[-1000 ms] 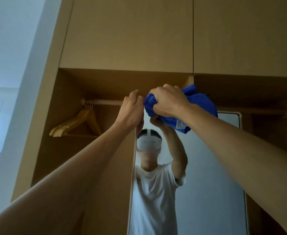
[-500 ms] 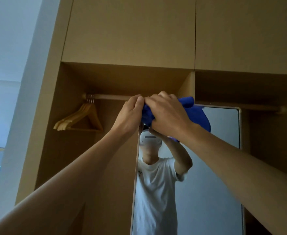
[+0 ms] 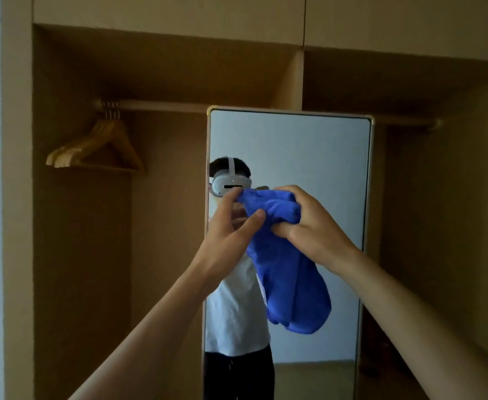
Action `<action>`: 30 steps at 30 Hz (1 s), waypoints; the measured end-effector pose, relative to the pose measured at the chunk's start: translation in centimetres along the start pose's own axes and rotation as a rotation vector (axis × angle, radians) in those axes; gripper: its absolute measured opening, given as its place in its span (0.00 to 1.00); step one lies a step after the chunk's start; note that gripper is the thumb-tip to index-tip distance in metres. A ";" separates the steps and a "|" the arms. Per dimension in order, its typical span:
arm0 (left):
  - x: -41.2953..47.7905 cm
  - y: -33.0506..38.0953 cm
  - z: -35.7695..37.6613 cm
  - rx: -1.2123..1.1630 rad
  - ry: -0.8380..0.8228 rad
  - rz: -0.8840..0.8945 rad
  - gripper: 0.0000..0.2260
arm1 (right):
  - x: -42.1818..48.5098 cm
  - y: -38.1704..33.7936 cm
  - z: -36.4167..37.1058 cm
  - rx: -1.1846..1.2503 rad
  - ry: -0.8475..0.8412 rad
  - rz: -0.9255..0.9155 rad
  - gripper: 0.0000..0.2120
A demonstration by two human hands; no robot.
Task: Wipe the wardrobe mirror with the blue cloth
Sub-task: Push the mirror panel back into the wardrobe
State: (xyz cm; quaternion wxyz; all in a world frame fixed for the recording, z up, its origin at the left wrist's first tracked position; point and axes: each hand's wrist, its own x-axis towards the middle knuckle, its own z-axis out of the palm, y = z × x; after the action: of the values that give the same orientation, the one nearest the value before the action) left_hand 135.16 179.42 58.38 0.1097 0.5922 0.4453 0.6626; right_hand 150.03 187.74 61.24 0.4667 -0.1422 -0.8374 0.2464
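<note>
**Both hands on the cloth, held up before the mirror**

So the wardrobe [image 3: 72,226] fills pretty much the whole view, open front, tan wood, and its top cabinets run off the upper edge. The bottom is cut off too, so no floor of it shows. The right bay is dim and I can't make out what's in the dark low corner there.

The mirror [image 3: 309,145] stands upright in the middle, thin pale frame, rounded top corners. Its top edge sits just under the rail [image 3: 162,105], and its lower end runs out of frame. Upper half of the glass is bare; the lower middle is blocked by the arms and cloth. The reflection shows a person in a white shirt and a headset, partly hidden behind the hands.

Left bay is roomy: only the hangers [image 3: 98,148] bunched at the left end of the rail, well apart from the mirror.

The cloth [image 3: 289,284] is bunched up and hangs down in front of the glass; can't tell if it touches it. The right hand [image 3: 309,223] is closed around the upper bundle, fingers curled tight. The left hand [image 3: 228,235] pinches the cloth's top left corner between thumb and fingertips, the other fingers loosely bent. Both forearms run off the bottom edge.
</note>
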 end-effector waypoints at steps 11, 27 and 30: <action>-6.3 -5.6 5.4 -0.095 -0.007 -0.218 0.23 | -8.2 6.1 -0.9 0.259 -0.039 0.108 0.18; -14.8 -15.4 17.6 -0.289 0.015 -0.592 0.28 | -19.6 20.3 -2.7 0.377 0.019 0.504 0.18; -16.9 -17.0 19.3 -0.313 -0.004 -0.623 0.24 | -21.6 22.5 -2.7 0.398 0.016 0.568 0.18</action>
State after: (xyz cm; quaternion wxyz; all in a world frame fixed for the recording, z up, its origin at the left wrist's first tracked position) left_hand 150.33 186.81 32.68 0.3971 0.4052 0.4976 0.6561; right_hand 163.85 197.27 34.85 0.4049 -0.2777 -0.6963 0.5236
